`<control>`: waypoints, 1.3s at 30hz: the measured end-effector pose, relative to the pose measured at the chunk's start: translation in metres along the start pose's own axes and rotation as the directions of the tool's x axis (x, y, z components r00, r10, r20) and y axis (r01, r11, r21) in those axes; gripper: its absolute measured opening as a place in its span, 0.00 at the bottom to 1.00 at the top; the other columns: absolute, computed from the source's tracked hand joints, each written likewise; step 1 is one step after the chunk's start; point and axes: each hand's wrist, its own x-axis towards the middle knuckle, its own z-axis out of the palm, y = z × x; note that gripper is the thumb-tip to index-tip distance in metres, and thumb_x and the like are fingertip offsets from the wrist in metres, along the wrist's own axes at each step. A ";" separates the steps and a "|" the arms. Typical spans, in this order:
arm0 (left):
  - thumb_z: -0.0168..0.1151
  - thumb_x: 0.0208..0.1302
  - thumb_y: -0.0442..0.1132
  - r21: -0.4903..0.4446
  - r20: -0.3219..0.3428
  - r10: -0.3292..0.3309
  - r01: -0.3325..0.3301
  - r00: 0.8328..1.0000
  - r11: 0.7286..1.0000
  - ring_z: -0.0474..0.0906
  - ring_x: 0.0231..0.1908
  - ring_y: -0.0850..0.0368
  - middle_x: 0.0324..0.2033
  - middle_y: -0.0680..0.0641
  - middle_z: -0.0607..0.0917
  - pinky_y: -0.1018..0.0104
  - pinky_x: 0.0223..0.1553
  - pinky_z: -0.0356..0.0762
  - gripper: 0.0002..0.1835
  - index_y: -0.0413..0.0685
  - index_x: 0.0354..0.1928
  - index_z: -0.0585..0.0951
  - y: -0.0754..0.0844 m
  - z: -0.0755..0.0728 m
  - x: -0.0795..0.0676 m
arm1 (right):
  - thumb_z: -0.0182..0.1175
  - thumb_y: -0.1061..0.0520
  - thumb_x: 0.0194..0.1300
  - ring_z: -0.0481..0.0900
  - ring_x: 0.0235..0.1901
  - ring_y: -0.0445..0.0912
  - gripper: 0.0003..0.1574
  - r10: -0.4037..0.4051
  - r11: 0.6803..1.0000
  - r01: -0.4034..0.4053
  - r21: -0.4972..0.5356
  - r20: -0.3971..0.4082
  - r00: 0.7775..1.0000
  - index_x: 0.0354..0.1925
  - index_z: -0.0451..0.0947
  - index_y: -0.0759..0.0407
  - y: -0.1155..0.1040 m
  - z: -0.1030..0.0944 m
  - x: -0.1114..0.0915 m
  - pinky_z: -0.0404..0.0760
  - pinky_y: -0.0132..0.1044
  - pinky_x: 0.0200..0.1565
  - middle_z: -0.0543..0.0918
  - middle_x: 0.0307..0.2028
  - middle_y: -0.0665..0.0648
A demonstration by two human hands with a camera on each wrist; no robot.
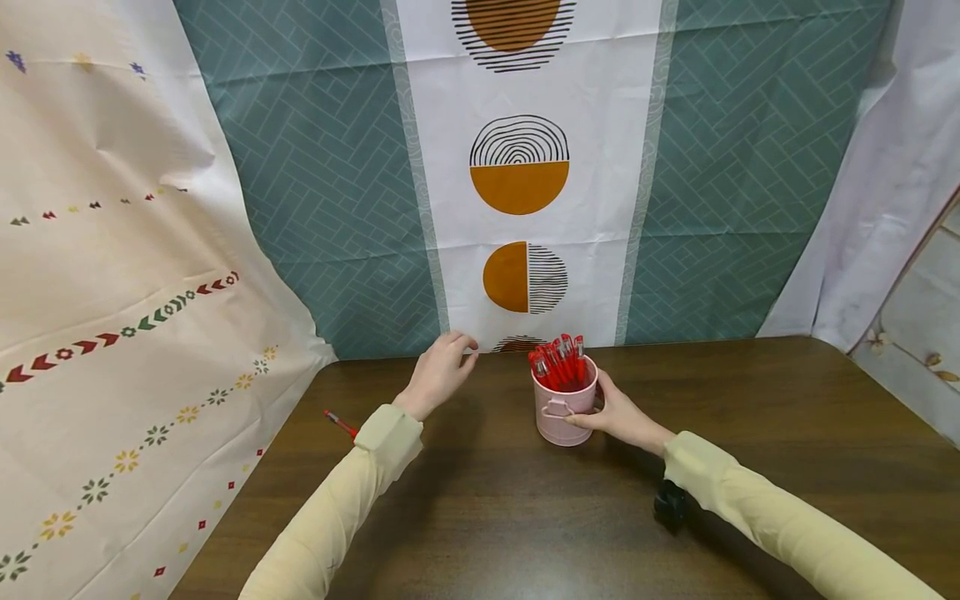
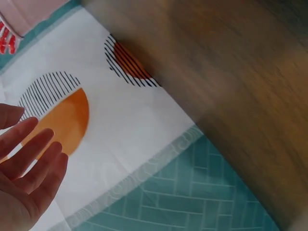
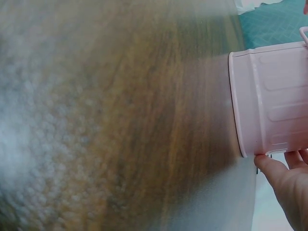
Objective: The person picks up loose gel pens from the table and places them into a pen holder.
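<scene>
A small pink metal bucket (image 1: 564,419) with side handles stands upright toward the back of the table. Several red pens (image 1: 558,365) lean in it, caps up. My right hand (image 1: 624,415) grips the bucket's right side, thumb toward its front; in the right wrist view its fingers (image 3: 272,168) lie against the pink wall. To the left of the bucket, my left hand (image 1: 442,371) hovers with relaxed, slightly bent fingers and holds nothing, as the left wrist view also shows. One red pen (image 1: 341,423) lies on the table at left, its lower end close by my left cuff.
The dark wooden table (image 1: 525,517) ends at the back against a green and white patterned cloth (image 1: 337,208). A cream cloth with printed flowers (image 1: 135,375) hangs along the left edge. Below my right cuff sits a small black object (image 1: 670,505).
</scene>
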 end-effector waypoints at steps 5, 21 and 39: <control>0.61 0.57 0.34 0.004 0.047 -0.025 0.025 0.999 1.000 0.74 0.40 0.50 0.36 0.48 0.79 0.59 0.38 0.72 0.06 0.43 0.37 0.79 -0.009 0.000 -0.008 | 0.67 0.58 0.50 0.53 0.60 0.63 0.61 0.009 1.000 -0.009 -0.016 0.004 1.000 0.68 0.37 0.65 -0.002 -0.001 0.000 0.60 0.55 0.53 0.53 0.63 0.70; 0.60 0.54 0.26 -0.064 0.134 -0.019 0.028 0.991 0.998 0.77 0.37 0.52 0.35 0.48 0.80 0.60 0.36 0.73 0.09 0.41 0.37 0.80 -0.038 0.000 -0.027 | 0.70 0.48 0.47 0.53 0.62 0.59 0.65 0.012 1.000 -0.012 0.007 -0.005 1.000 0.69 0.38 0.57 0.036 -0.004 0.014 0.60 0.54 0.54 0.53 0.64 0.63; 0.64 0.56 0.44 -0.088 0.321 0.008 0.021 0.947 0.996 0.71 0.50 0.52 0.48 0.47 0.77 0.57 0.49 0.67 0.22 0.44 0.52 0.75 -0.095 -0.031 -0.043 | 0.70 0.49 0.48 0.54 0.61 0.58 0.65 -0.010 1.000 0.010 -0.004 -0.006 1.000 0.69 0.37 0.58 0.036 -0.003 0.015 0.61 0.53 0.54 0.53 0.64 0.63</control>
